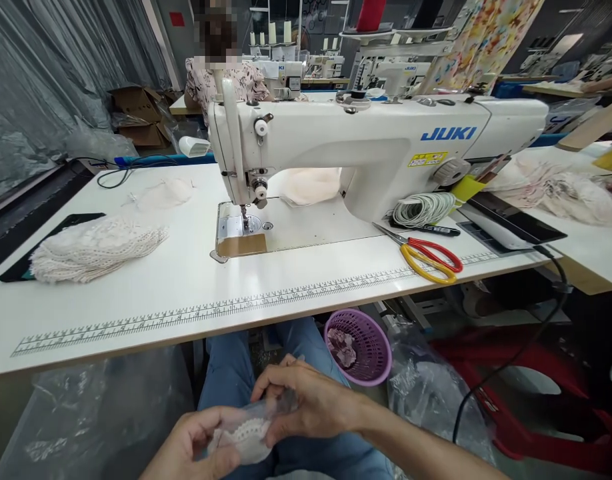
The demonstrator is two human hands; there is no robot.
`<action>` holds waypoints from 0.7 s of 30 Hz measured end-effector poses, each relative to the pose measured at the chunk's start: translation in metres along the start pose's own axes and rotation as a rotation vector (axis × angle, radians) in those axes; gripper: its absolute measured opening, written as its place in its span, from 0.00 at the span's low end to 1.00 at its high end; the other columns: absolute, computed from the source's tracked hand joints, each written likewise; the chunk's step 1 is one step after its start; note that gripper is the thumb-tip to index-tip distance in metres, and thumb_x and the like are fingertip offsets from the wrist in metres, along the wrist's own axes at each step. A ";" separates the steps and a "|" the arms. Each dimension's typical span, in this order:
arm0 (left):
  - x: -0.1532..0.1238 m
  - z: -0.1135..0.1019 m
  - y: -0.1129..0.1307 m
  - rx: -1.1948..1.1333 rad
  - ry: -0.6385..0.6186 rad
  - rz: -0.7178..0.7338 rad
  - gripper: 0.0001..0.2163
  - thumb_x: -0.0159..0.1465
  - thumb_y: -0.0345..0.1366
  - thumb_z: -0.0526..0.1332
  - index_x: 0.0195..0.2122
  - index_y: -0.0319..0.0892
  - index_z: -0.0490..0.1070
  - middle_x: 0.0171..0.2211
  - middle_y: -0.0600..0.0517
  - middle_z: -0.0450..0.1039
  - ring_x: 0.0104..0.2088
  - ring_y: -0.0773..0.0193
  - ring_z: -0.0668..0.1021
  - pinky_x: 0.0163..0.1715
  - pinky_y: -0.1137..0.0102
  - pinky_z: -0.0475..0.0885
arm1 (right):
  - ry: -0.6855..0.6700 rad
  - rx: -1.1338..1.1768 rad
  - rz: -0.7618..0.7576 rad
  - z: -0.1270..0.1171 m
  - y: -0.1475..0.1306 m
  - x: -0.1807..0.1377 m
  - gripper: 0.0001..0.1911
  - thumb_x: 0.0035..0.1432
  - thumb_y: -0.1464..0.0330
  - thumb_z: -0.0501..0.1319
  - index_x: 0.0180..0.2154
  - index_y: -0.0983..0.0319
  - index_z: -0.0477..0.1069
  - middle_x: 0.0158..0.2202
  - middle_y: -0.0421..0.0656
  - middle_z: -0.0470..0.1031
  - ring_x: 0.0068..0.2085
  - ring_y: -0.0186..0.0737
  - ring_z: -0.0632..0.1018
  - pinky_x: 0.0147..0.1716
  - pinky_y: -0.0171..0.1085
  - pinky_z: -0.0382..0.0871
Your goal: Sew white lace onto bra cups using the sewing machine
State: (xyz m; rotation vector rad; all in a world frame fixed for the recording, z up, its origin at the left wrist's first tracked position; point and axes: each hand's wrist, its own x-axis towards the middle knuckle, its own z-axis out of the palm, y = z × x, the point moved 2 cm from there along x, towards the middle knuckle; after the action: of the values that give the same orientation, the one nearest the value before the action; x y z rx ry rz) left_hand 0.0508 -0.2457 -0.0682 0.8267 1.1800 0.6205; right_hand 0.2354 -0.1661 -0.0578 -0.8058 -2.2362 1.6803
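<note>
Over my lap, below the table's front edge, my left hand (203,437) and my right hand (303,403) hold a small white piece of lace-edged fabric (249,440) between them. A scalloped, eyelet-like trim runs across it, and a sheer part of it shows by the right fingers. The left thumb presses on its near side, with the fingers curled behind. My right thumb and fingers pinch its other end. Parts of the piece are hidden by the fingers. Beyond the hands stands a white sewing machine (306,133), its needle area (245,220) with no fabric under the foot.
On the white table (186,287) lie a stack of lace pieces (96,250), thin fabric (163,193), scissors (429,257) and a coil of cord (421,210). A purple basket (379,347) with scraps stands below. Plastic bags (106,413) lie on both sides. A person (226,73) sits ahead.
</note>
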 end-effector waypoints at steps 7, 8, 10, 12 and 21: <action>0.016 0.004 0.006 0.201 -0.008 -0.039 0.21 0.47 0.54 0.67 0.25 0.36 0.78 0.17 0.55 0.62 0.21 0.70 0.58 0.22 0.75 0.54 | -0.054 -0.078 -0.005 -0.008 -0.002 0.000 0.20 0.44 0.62 0.70 0.40 0.59 0.71 0.29 0.36 0.74 0.35 0.35 0.72 0.44 0.33 0.57; 0.017 0.003 0.003 0.198 -0.009 -0.037 0.21 0.47 0.53 0.67 0.25 0.35 0.77 0.17 0.55 0.63 0.21 0.70 0.59 0.22 0.75 0.54 | -0.067 -0.068 -0.007 -0.010 0.000 -0.001 0.19 0.44 0.61 0.70 0.39 0.60 0.71 0.29 0.36 0.74 0.34 0.34 0.72 0.44 0.34 0.57; 0.017 0.000 -0.005 0.172 -0.024 -0.045 0.21 0.45 0.53 0.68 0.25 0.35 0.77 0.18 0.54 0.65 0.21 0.69 0.61 0.22 0.75 0.55 | -0.111 -0.034 -0.024 -0.012 0.006 -0.004 0.18 0.44 0.60 0.69 0.37 0.61 0.72 0.28 0.36 0.74 0.31 0.33 0.73 0.45 0.35 0.57; 0.016 -0.004 -0.011 0.137 -0.042 -0.058 0.22 0.44 0.53 0.69 0.25 0.35 0.78 0.18 0.53 0.66 0.21 0.69 0.62 0.23 0.75 0.56 | -0.163 0.016 -0.060 -0.012 0.012 -0.004 0.17 0.47 0.58 0.68 0.34 0.63 0.74 0.26 0.37 0.74 0.29 0.32 0.73 0.43 0.34 0.60; 0.007 -0.010 -0.010 0.088 -0.033 -0.038 0.21 0.49 0.54 0.67 0.24 0.37 0.78 0.15 0.55 0.64 0.19 0.71 0.60 0.21 0.76 0.54 | -0.241 0.191 -0.116 -0.010 0.021 0.001 0.20 0.49 0.54 0.64 0.33 0.66 0.76 0.28 0.41 0.74 0.31 0.34 0.74 0.32 0.28 0.65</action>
State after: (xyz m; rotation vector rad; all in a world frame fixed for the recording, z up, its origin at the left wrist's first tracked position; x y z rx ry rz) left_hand 0.0433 -0.2442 -0.0819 0.8842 1.1969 0.5248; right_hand 0.2454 -0.1537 -0.0741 -0.4403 -2.1764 1.9862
